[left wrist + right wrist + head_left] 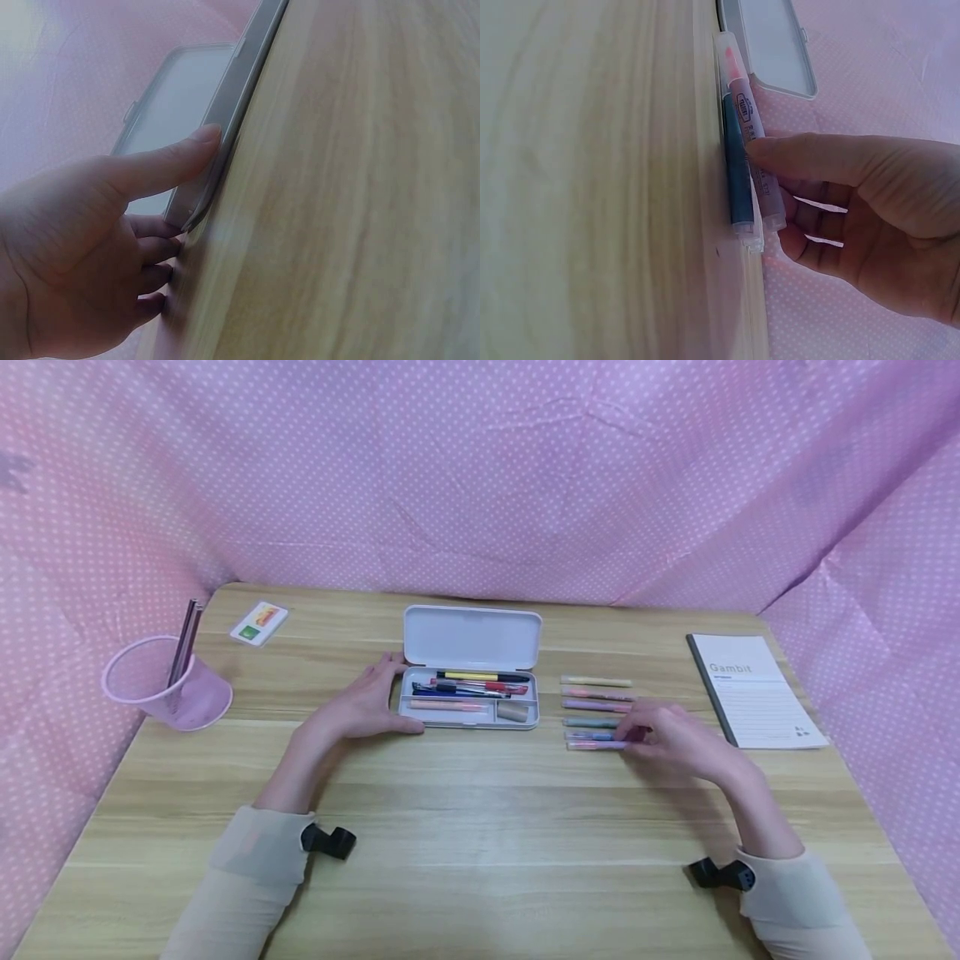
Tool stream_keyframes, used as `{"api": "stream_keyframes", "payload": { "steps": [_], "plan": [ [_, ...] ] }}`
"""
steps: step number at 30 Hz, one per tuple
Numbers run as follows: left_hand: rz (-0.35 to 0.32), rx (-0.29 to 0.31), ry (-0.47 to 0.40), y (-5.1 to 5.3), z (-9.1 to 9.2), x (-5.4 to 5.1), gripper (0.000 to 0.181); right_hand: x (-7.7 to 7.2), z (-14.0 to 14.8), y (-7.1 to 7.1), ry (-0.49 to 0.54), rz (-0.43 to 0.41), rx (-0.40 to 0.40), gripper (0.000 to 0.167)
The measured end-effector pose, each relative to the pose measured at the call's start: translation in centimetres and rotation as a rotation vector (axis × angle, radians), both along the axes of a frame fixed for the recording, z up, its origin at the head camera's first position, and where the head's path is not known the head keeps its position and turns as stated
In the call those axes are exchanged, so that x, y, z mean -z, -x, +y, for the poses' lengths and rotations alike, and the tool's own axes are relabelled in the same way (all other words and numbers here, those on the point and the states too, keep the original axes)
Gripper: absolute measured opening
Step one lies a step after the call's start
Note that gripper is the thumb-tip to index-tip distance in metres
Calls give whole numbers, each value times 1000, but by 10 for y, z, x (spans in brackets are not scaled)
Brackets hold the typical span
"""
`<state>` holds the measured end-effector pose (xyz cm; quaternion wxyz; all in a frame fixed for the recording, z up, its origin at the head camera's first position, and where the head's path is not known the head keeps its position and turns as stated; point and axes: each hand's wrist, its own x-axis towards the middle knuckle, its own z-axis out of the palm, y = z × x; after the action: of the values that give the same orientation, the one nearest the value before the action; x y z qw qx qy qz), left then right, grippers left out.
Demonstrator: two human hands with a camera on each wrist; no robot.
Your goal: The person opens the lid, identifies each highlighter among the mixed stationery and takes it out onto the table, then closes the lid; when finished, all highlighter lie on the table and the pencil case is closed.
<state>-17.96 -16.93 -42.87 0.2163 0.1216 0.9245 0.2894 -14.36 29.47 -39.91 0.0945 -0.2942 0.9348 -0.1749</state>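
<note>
A white pencil case point(471, 724) lies with its lid raised, near the middle of the table. Inside are several pens point(480, 687), a pink highlighter point(446, 705) and a grey block point(513, 711) in a small compartment. My left hand point(367, 702) holds the case's left end, thumb on the front wall and fingers by the left side. To the right of the case lies a column of several pastel highlighters point(592, 704). My right hand point(671, 737) pinches the nearest one, a lilac highlighter point(756, 154) with a pink tip, beside a blue-green highlighter point(737, 165).
At the left stands a pink mesh cup point(172, 693) with dark pencils point(184, 643) in it. Behind it lies a small white card-like item point(258, 623). A Gambit notebook point(757, 693) lies at the right. Pink dotted cloth point(480, 485) hangs around the table point(480, 843).
</note>
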Motion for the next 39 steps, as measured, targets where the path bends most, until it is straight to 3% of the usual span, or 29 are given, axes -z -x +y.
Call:
{"api": "stream_keyframes", "payload": {
  "steps": [6,39],
  "plan": [
    [0,1,0,0,0,0,108,0,0,0,-7,-35,25,19],
    [-6,-14,-14,-1,-1,-1,110,5,-3,0,-21,-43,5,22]
  ]
}}
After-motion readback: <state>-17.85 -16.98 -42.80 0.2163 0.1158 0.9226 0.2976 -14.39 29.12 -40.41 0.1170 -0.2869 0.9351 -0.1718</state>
